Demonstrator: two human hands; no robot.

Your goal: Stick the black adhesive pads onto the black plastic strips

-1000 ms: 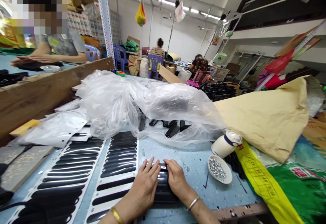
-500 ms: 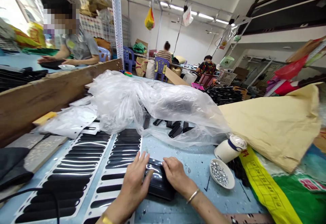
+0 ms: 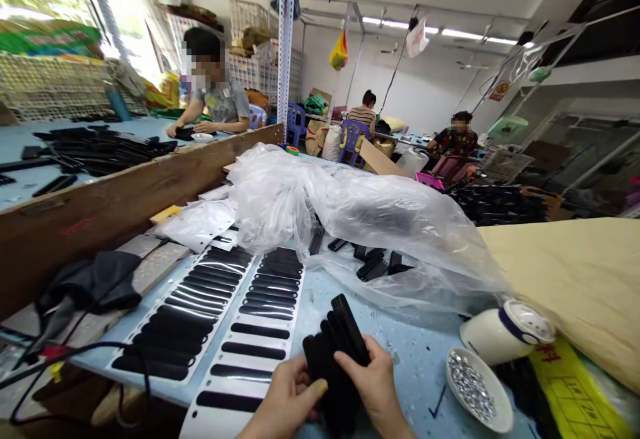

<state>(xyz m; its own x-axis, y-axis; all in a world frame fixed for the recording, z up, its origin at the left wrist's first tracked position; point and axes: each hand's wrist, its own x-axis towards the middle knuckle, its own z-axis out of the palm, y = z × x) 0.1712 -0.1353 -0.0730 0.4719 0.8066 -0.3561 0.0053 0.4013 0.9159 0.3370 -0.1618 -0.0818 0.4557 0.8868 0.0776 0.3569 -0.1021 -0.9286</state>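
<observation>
Both hands hold a stack of flat black oblong pieces [image 3: 334,352] lifted off the blue table [image 3: 410,359]. My left hand [image 3: 287,399] grips the stack's lower left side with the thumb on top. My right hand [image 3: 375,389] grips its right side, fingers over the top edge. Just left of the stack lie white backing sheets [image 3: 245,332] with rows of black oblong strips.
A white dish of small silver beads [image 3: 473,389] and a tipped white jar [image 3: 507,329] sit to the right. A clear plastic bag [image 3: 360,212] over black parts lies behind. A wooden board [image 3: 125,192] divides the tables; other people work beyond. Black cloth and cables lie left.
The stack was pressed flat on the table under both hands; now both hands have raised it upright. The view has swung left and dropped lower.
</observation>
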